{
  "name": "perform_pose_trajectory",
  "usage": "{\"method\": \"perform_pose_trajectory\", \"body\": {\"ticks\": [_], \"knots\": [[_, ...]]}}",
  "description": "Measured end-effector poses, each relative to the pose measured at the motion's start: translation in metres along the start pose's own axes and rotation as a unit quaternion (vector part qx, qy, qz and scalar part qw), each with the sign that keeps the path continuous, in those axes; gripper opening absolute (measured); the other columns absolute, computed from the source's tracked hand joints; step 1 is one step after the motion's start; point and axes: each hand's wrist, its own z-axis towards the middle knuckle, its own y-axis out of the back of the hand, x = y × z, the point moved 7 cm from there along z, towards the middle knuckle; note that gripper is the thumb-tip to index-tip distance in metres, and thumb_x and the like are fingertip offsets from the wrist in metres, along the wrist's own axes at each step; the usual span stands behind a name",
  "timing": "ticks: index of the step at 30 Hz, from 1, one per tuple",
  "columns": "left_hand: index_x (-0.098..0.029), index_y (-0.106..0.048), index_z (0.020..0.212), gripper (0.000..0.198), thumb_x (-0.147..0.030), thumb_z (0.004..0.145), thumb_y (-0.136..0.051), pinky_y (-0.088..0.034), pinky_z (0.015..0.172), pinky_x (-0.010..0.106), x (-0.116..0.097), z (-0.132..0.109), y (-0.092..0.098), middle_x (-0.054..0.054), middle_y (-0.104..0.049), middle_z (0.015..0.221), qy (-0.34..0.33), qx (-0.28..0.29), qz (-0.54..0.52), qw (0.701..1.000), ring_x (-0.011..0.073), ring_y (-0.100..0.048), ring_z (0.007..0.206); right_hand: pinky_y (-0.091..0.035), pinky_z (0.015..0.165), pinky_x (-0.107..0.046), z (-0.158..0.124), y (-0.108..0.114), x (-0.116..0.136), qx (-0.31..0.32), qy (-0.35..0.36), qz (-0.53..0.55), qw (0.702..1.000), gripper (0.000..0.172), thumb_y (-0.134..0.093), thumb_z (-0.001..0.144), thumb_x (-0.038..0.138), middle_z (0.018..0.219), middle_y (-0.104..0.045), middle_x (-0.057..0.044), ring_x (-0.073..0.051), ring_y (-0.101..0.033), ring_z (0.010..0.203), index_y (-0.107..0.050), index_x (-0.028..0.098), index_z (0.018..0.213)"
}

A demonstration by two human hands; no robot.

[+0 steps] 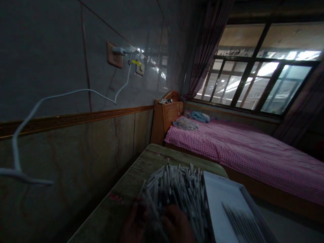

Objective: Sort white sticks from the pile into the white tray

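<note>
A large heap of thin whitish pen-like sticks [177, 185] lies on the table, pointing in many directions. At the heap's near left edge is my left hand [134, 221], dark and blurred, with its fingers drawn together; what they hold is hidden. My right hand [176, 221] rests low over the heap with curled fingers, touching the sticks, and I cannot make out what is inside its grip. To the right of the heap stands a shallow white box [217, 202]. Inside it, a row of similar sticks [243, 222] lies side by side.
The table [136, 172] has a greenish marbled top and stands near the tiled wall. A white cable [83, 90] runs from a charger in the wall socket [114, 55] across the left side. Beyond the table is a bed [227, 145] with pink checked bedding, beneath a window [250, 67].
</note>
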Motion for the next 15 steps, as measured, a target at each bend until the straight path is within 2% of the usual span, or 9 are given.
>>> {"method": "perform_pose_trajectory", "body": {"ticks": [1, 3, 6, 8, 11, 13, 15], "knots": [[-0.024, -0.076, 0.074, 0.008, -0.03, 0.079, -0.077, -0.054, 0.056, 0.022, -0.012, 0.004, 0.003, 0.0, -0.077, 0.07, -0.007, 0.001, -0.015, 1.0, 0.0138, -0.071, 0.061, -0.046, 0.072, -0.026, 0.005, -0.006, 0.01, 0.021, 0.02, -0.083, 0.996, 0.015, -0.06, 0.077, 0.014, 0.086, -0.072, -0.004, -0.021, -0.067, 0.084, -0.072, 0.021, 0.084], [-0.026, -0.076, 0.073, 0.019, -0.028, 0.089, -0.066, -0.054, 0.056, 0.019, -0.03, 0.008, 0.004, 0.0, -0.077, 0.069, -0.012, 0.035, -0.083, 0.996, 0.012, -0.071, 0.06, -0.047, 0.071, -0.026, 0.013, -0.022, 0.021, 0.041, 0.041, -0.214, 0.975, 0.026, -0.06, 0.074, 0.006, 0.093, -0.074, -0.006, -0.022, -0.07, 0.087, -0.075, 0.022, 0.087], [-0.028, -0.077, 0.075, 0.028, -0.023, 0.095, -0.058, -0.056, 0.059, 0.017, -0.039, 0.008, 0.0, 0.001, -0.079, 0.072, 0.008, 0.066, -0.127, 0.99, 0.0119, -0.074, 0.065, -0.046, 0.064, -0.025, 0.016, -0.049, 0.026, 0.029, 0.093, -0.316, 0.944, 0.024, -0.066, 0.075, 0.007, 0.091, -0.075, -0.005, -0.023, -0.071, 0.083, -0.076, 0.025, 0.087], [-0.027, -0.077, 0.071, 0.039, -0.017, 0.097, -0.05, -0.056, 0.056, 0.016, -0.032, 0.005, -0.002, 0.001, -0.079, 0.068, 0.041, 0.028, -0.128, 0.991, 0.011, -0.073, 0.06, -0.047, 0.061, -0.026, 0.012, -0.066, 0.023, -0.005, 0.152, -0.356, 0.922, 0.019, -0.071, 0.074, 0.01, 0.085, -0.075, -0.004, -0.024, -0.071, 0.079, -0.075, 0.026, 0.082], [-0.023, -0.075, 0.064, 0.056, -0.004, 0.097, -0.035, -0.053, 0.049, 0.013, -0.018, -0.004, -0.003, 0.002, -0.077, 0.059, 0.081, -0.068, -0.127, 0.986, 0.009, -0.07, 0.049, -0.047, 0.055, -0.028, 0.002, -0.085, 0.013, -0.065, 0.238, -0.384, 0.89, 0.014, -0.079, 0.07, 0.015, 0.075, -0.073, -0.003, -0.024, -0.069, 0.07, -0.073, 0.026, 0.075], [-0.021, -0.075, 0.064, 0.051, 0.0, 0.093, -0.038, -0.054, 0.049, 0.015, -0.011, -0.008, -0.005, 0.002, -0.076, 0.058, 0.087, -0.092, -0.103, 0.987, 0.0097, -0.07, 0.049, -0.046, 0.051, -0.028, -0.007, -0.088, 0.006, -0.109, 0.276, -0.377, 0.878, 0.015, -0.083, 0.068, 0.02, 0.072, -0.071, -0.001, -0.024, -0.067, 0.065, -0.071, 0.027, 0.074], [-0.021, -0.076, 0.069, 0.036, 0.0, 0.086, -0.052, -0.057, 0.052, 0.019, -0.007, -0.009, -0.005, 0.002, -0.078, 0.063, 0.086, -0.086, -0.062, 0.991, 0.012, -0.071, 0.054, -0.045, 0.049, -0.027, -0.016, -0.082, 0.001, -0.135, 0.293, -0.357, 0.877, 0.014, -0.082, 0.071, 0.023, 0.07, -0.07, 0.0, -0.022, -0.066, 0.062, -0.07, 0.028, 0.074]]}}
